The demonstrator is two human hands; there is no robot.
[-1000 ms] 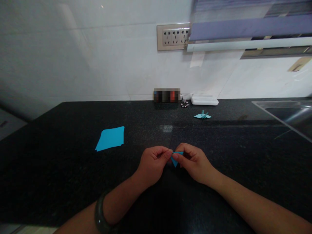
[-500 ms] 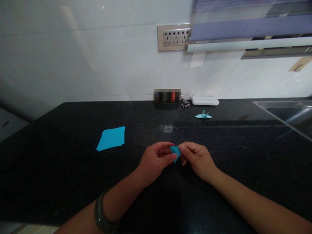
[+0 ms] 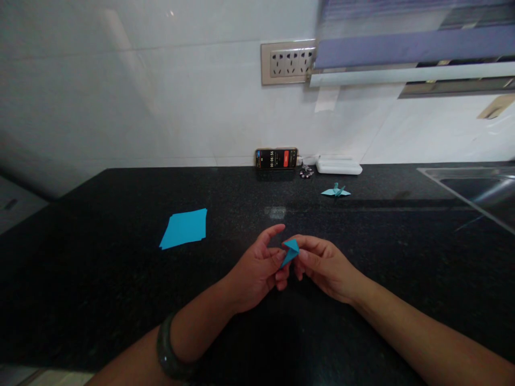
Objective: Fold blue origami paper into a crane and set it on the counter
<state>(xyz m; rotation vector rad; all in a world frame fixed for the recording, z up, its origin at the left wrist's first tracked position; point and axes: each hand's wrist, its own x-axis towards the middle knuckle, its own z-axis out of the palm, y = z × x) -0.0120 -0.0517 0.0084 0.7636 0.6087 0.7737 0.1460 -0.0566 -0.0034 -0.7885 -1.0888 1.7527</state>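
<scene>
A small folded piece of blue paper is held between my two hands above the dark counter. My left hand pinches its lower left side with the thumb, and the index finger is raised away from it. On the other side, my right hand grips the paper's right edge between thumb and fingers. Part of the paper is covered by my fingertips. A finished light-blue paper crane stands farther back on the right. To the left lies a stack of blue paper sheets.
Against the tiled wall leans a phone with a timer on its screen. Beside it are a beaded charm and a white flat object. A metal sink is set into the black counter at the right.
The folded paper has turned and shows a different, longer shape. My left index finger has lifted off it, and my right index finger now reaches over its top.
</scene>
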